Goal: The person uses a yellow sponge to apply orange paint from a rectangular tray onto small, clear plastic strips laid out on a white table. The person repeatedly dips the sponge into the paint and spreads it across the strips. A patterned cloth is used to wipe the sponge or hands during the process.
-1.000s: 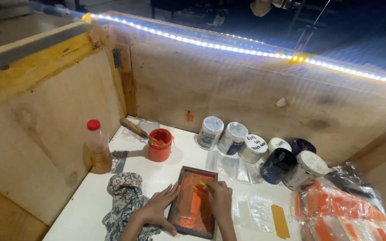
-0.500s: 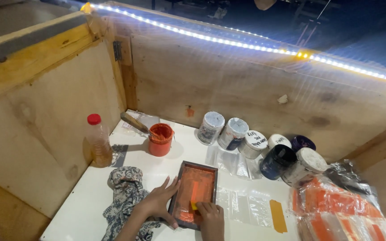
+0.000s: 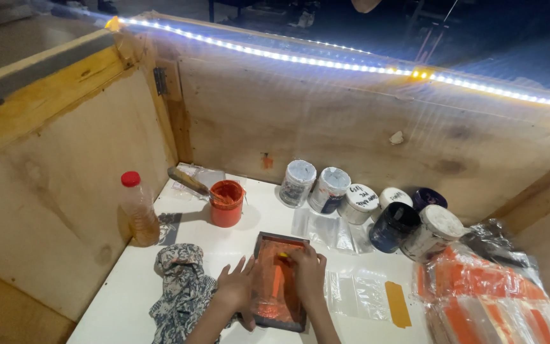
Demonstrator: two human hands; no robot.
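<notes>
A small dark-framed printing screen (image 3: pixel 278 242) smeared with orange ink lies flat on the white table (image 3: pixel 128 286). My left hand (image 3: pixel 235 290) rests on the frame's left edge with the fingers spread, pressing it down. My right hand (image 3: pixel 309 275) is closed on a small yellow squeegee (image 3: pixel 283 256) near the far end of the screen. A patterned cloth (image 3: pixel 183 290) lies just left of my left hand.
An orange ink pot (image 3: pixel 226 204) with a stick in it stands behind the screen, a red-capped bottle (image 3: pixel 139 209) to its left. Several lidded jars (image 3: pixel 358 204) line the back wall. Clear bags (image 3: pixel 358 293) and orange-printed packets (image 3: pixel 491 299) lie at right. Plywood walls enclose the table.
My right hand dragged the squeegee toward me along the screen, then moved back up to its far end. The left hand stayed on the frame.
</notes>
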